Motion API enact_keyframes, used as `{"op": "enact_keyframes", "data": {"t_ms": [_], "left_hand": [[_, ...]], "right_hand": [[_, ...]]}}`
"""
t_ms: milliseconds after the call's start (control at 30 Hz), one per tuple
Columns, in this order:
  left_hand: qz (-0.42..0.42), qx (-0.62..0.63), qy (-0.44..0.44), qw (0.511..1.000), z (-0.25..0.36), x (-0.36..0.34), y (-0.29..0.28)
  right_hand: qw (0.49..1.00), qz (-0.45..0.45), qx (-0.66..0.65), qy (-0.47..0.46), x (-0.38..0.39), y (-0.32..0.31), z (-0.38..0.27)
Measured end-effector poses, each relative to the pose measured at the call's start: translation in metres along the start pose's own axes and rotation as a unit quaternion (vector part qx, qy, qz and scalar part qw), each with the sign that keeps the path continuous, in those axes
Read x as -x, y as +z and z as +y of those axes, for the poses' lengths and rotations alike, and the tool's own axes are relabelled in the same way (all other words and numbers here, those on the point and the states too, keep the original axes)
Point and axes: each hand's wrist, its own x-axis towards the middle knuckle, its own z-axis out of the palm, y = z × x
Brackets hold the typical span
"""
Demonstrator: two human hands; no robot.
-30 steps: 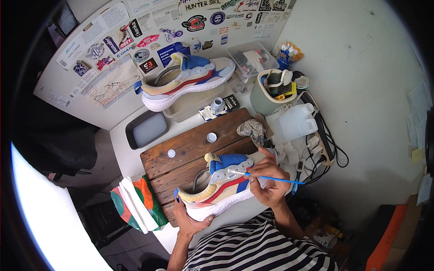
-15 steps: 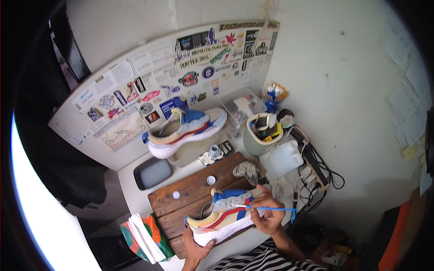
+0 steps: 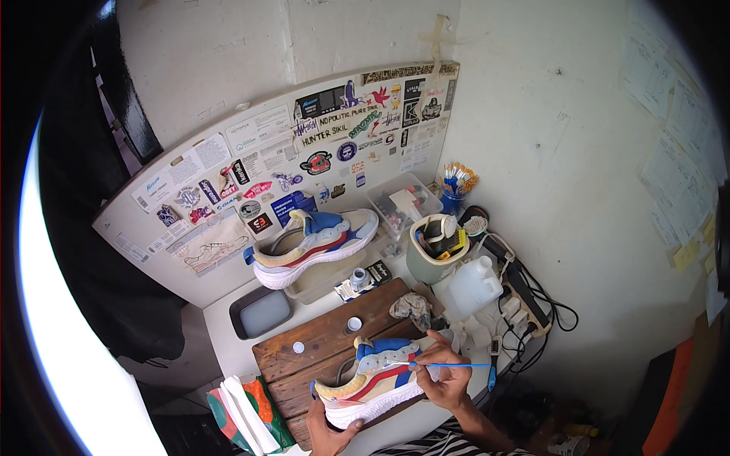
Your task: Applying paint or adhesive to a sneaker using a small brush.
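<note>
A sneaker (image 3: 372, 385) in cream, blue, red and grey with a white sole lies along the near edge of a brown wooden board (image 3: 304, 370). My left hand (image 3: 329, 431) grips its heel end, thumb on the sole. In my right hand (image 3: 443, 372) is a thin blue paintbrush (image 3: 464, 365), pinched between the fingers. Its tip reaches the grey eyelet panel on the sneaker's upper; whether it touches is too small to tell. A small open pot (image 3: 354, 324) and a white cap (image 3: 298, 347) are on the board beyond the shoe.
The matching sneaker (image 3: 315, 247) rests on a clear container behind the board. Around are a dark tray (image 3: 261, 312), a small bottle (image 3: 359, 278), a crumpled rag (image 3: 411, 310), a green-grey bin (image 3: 439, 254), a white jug (image 3: 475, 287), cables (image 3: 553, 308) and a tissue pack (image 3: 247, 418).
The view has tilted slightly, so the scene sits lower. The brush tip has shifted a little along the eyelet panel, and its handle now lies more level. My left hand still holds the heel.
</note>
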Motion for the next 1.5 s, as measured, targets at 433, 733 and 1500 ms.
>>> {"op": "enact_keyframes", "data": {"t_ms": [433, 733, 1500], "left_hand": [[0.027, -0.042, 0.026, 0.998, -0.020, -0.001, 0.004], [0.022, -0.073, 0.027, 0.997, -0.015, 0.000, 0.003], [0.023, -0.093, 0.038, 0.995, -0.025, 0.005, 0.003]], "right_hand": [[0.998, -0.013, 0.056, -0.019, -0.007, 0.005, -0.013], [0.995, -0.009, 0.095, -0.005, -0.007, 0.011, -0.014], [0.987, -0.034, 0.160, -0.001, -0.010, 0.017, -0.019]]}}
